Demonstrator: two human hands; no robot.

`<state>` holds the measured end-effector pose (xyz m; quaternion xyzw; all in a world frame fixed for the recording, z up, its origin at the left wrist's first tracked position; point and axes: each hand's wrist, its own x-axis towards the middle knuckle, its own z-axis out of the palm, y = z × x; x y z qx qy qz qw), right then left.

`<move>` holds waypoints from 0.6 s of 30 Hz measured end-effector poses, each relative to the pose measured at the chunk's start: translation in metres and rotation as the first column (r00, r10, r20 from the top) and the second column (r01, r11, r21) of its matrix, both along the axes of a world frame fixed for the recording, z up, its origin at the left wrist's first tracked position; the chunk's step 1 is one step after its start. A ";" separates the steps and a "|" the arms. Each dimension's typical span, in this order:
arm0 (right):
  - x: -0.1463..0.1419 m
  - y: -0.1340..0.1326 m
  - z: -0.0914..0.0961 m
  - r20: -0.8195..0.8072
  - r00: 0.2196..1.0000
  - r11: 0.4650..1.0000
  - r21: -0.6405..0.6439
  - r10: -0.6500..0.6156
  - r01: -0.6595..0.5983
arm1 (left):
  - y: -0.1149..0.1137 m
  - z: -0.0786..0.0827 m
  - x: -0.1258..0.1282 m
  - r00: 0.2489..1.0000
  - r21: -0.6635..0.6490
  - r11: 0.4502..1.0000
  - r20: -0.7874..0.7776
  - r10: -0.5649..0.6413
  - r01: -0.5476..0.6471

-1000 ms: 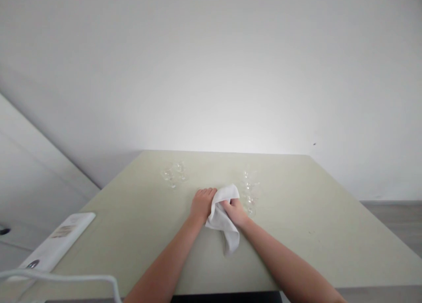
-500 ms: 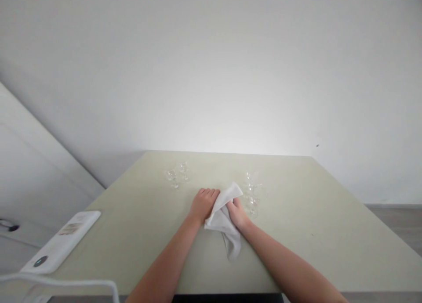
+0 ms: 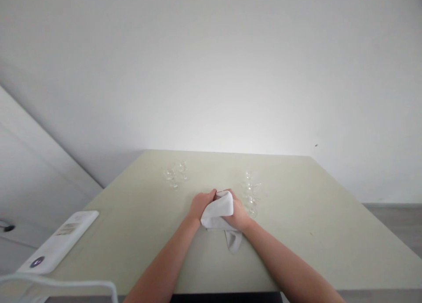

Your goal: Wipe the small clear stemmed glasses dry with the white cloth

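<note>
Cloth (image 3: pixel 217 213) held between both hands above the near-middle part of the table (image 3: pixel 138 237).
The left hand (image 3: pixel 199 204) is at the cloth's left edge, its fingers curled inward and grasping the cloth near the top fold; the left fingertips are partly hidden. The right hand (image 3: pixel 240 215) grasps the cloth from the right, with the upper fold lying over part of its fingers, so their exact placement cannot be told. The body of the cloth lies between the two sets of fingers and touches both hands. One loose end hangs below the fingers, beside the right wrist. Clear glasses (image 3: pixel 251 200) stand just beyond the right hand; other clear glasses (image 3: pixel 170 175) stand farther off, beyond the left hand.
</note>
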<state>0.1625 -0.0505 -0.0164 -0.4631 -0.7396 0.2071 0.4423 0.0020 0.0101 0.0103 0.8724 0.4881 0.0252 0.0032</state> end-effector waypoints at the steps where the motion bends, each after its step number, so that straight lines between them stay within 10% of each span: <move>1: 0.001 -0.002 0.004 0.012 1.000 0.999 0.016 0.027 -0.028 | 0.001 -0.001 0.001 1.000 -0.009 1.000 -0.002 0.025 -0.025; 11: -0.013 -0.002 -0.003 -0.625 0.772 0.960 -0.126 0.118 -0.249 | -0.008 0.004 -0.005 0.994 0.062 0.998 0.107 0.016 -0.022; 18: 0.001 0.011 -0.015 -0.365 0.931 0.975 -0.197 0.021 -0.099 | -0.008 0.001 -0.006 0.983 0.177 0.969 0.035 -0.180 0.171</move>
